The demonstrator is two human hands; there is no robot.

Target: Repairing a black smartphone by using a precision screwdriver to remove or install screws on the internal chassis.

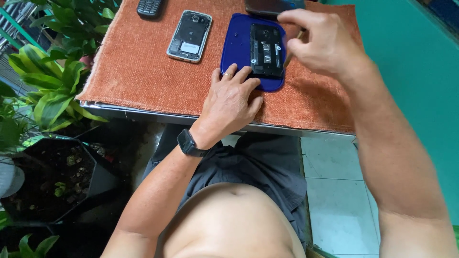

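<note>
Orange cloth mat [143, 71] covers your table; blue oval tray [236, 45] sits on it w/ an opened black phone [266, 51] inside. Your left hand [229, 102] lies flat, fingers spread, tips pinning the phone's lower edge. Right hand [318, 43] hovers over the phone's right side, fingers curled round a thin tool [292, 48].

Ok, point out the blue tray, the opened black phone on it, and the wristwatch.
blue tray [236, 45], head view, bare left part of its surface
opened black phone [266, 50], head view, middle of its exposed back
wristwatch [190, 144], head view, black band on left wrist
</note>
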